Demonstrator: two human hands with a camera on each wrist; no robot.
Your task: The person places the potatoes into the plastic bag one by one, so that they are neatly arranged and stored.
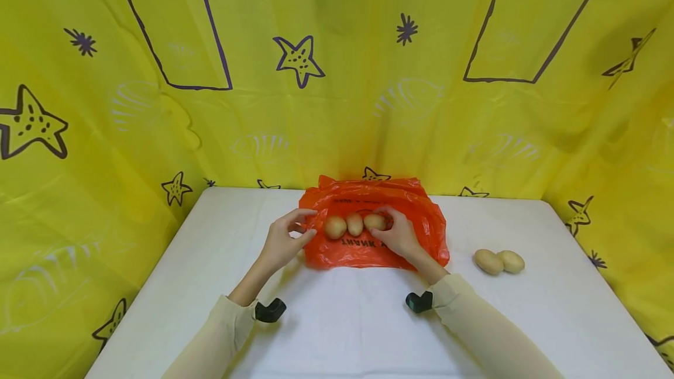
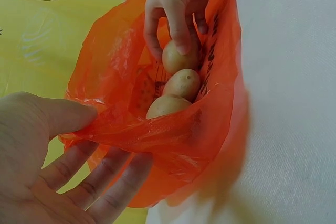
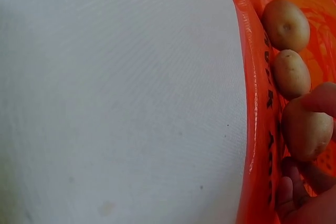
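Note:
A red plastic bag (image 1: 368,257) with dark lettering lies at the back of the table, its mouth spread. Three potatoes sit in a row inside it: a left potato (image 1: 334,227), a middle potato (image 1: 355,225) and a right potato (image 1: 374,222). My left hand (image 1: 282,243) pinches the bag's left edge, thumb on the near side of the film and fingers behind it. With fingertips and thumb, my right hand (image 1: 401,235) holds the right potato, beside the middle one. In the right wrist view, part of that hand (image 3: 312,203) is cut off by the frame edge.
Two more potatoes, one browner (image 1: 489,262) and one paler (image 1: 511,261), lie side by side on the white table (image 1: 337,320) to the right of the bag. A yellow curtain (image 1: 337,116) with drawn stars surrounds the back and sides.

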